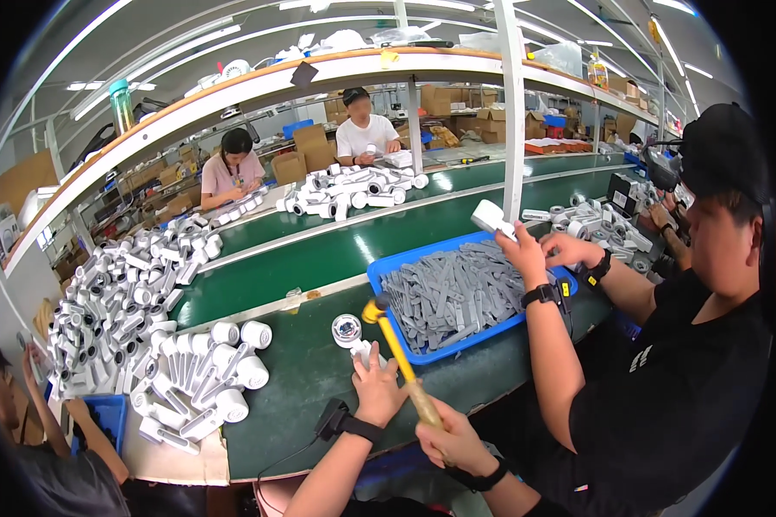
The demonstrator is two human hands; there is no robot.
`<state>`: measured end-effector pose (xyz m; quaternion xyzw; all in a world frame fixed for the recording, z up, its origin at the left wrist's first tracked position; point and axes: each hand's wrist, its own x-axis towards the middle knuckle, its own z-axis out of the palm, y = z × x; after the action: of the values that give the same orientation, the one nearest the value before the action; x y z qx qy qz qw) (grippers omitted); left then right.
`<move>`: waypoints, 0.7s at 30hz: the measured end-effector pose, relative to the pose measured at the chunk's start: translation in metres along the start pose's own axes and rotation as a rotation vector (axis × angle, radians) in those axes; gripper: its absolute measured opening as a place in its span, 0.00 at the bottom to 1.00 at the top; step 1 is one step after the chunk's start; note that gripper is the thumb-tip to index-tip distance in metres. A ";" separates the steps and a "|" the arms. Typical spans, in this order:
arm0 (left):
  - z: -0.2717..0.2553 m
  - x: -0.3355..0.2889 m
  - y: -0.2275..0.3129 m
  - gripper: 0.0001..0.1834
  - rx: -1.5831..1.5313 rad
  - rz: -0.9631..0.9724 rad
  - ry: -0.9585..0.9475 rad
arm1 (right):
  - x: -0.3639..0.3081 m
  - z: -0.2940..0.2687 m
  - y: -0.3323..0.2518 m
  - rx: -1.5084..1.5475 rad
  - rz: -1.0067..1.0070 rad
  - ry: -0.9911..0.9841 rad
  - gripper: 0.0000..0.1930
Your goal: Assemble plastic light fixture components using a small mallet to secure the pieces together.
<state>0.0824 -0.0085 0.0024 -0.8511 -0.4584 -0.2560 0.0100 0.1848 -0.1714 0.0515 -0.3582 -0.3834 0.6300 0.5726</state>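
My left hand (378,395) grips the handle of a white round-headed handheld housing (347,331), which lies on the green bench. Its round end faces up and shows dark and metallic parts inside, while my fingers cover most of the handle. My right hand (455,444) is wrapped around the lower handle of a yellow hammer (399,349). The hammer is tilted, its head raised just right of the housing, near the corner of a blue tray (372,280). Many flat grey plastic strips (457,297) fill that tray.
White housings (203,375) lie on cardboard (207,457) to my left, beside a large heap (116,302). At right, a co-worker's hands (526,254) hold a white piece over the tray. Green belts (319,250) run behind a white post (512,112). Other people work around.
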 end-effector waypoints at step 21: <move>-0.098 -0.131 -0.115 0.15 -0.387 -0.358 0.300 | -0.010 0.003 0.034 -0.730 -0.169 -0.121 0.28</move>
<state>-0.1081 -0.0680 0.0044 -0.6956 -0.5373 -0.4589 -0.1300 0.1678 -0.1836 0.0226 -0.4682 -0.6438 0.4224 0.4334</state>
